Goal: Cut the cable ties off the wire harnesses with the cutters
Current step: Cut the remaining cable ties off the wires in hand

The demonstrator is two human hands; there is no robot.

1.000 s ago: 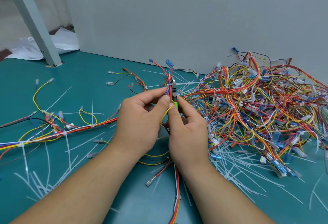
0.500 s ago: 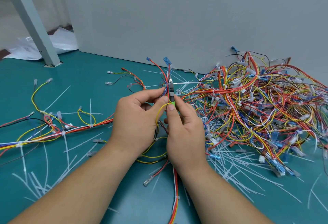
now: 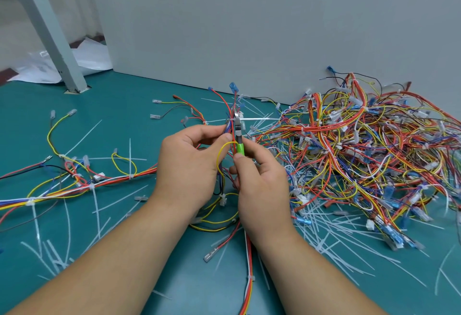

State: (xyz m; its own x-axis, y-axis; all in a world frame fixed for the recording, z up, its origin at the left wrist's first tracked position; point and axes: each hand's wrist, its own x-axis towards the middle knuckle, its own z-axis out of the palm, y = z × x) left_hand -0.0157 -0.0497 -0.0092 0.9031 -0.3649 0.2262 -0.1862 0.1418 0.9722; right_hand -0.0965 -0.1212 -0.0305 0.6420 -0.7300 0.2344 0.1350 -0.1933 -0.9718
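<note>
The right hand [image 3: 262, 185] is covering most of the cutters [image 3: 240, 148] — only a green strip of handle and the grey head are showing; the blades are sitting at a white cable tie [image 3: 257, 119], too small to tell whether closed; the left hand [image 3: 189, 165] is hiding the gripped stretch of harness [image 3: 229, 126]; the wire pile [image 3: 361, 152] is running off the right edge.

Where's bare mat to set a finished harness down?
Far left: bare mat between the post base, the wall panel and the loose harness on the left. Crowded: harness pile on the right, cut ties in front of it.
</note>
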